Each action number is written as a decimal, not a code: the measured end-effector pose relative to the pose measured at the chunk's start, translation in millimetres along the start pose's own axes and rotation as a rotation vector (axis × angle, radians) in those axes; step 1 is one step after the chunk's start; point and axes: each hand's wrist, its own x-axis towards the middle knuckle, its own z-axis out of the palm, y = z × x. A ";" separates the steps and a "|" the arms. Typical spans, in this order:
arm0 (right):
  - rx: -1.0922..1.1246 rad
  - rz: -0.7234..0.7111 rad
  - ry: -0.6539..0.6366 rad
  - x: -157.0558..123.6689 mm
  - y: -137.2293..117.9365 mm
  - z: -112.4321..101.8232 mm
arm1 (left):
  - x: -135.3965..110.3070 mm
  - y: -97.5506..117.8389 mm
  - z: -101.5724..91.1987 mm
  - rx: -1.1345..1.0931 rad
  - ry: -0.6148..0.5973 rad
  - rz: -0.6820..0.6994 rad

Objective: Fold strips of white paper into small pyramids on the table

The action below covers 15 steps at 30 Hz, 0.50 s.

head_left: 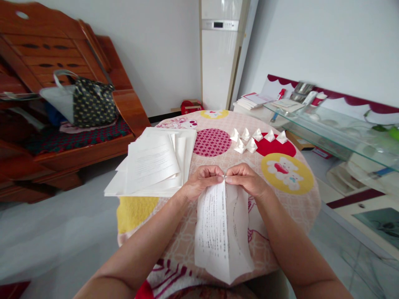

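Observation:
My left hand and my right hand meet at the middle of the table, both pinching the far end of a folded sheet of printed paper. The sheet hangs back toward me, creased lengthwise, over the table's near edge. To the left lies a stack of white paper sheets. Several small folded paper shapes sit in a cluster at the far side of the table.
The round table wears a pink patterned cloth with coloured circles and bears. A wooden bench with a dotted bag stands at left. A glass shelf unit is at right, a tall white appliance behind.

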 end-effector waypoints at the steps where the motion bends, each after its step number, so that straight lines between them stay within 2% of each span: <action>1: 0.005 0.004 0.009 0.3 0.7 0.0 | 0.1 0.2 -0.5 -0.003 -0.001 0.002; 5: -0.019 0.052 0.029 0.3 2.9 -6.8 | 0.9 1.6 -9.8 0.036 -0.052 -0.044; 8: -0.060 0.131 0.010 -2.5 3.2 -21.5 | 0.4 3.6 -22.1 0.127 -0.114 -0.112; 11: -0.083 0.271 -0.055 -8.2 4.3 -41.3 | -0.3 7.1 -35.1 0.180 -0.029 -0.086; 13: -0.096 0.286 -0.001 -12.1 7.3 -53.7 | 1.3 9.8 -43.7 0.266 0.024 -0.040; 15: -0.106 0.230 0.113 -13.9 13.0 -63.0 | 5.9 11.7 -51.8 0.418 0.054 0.036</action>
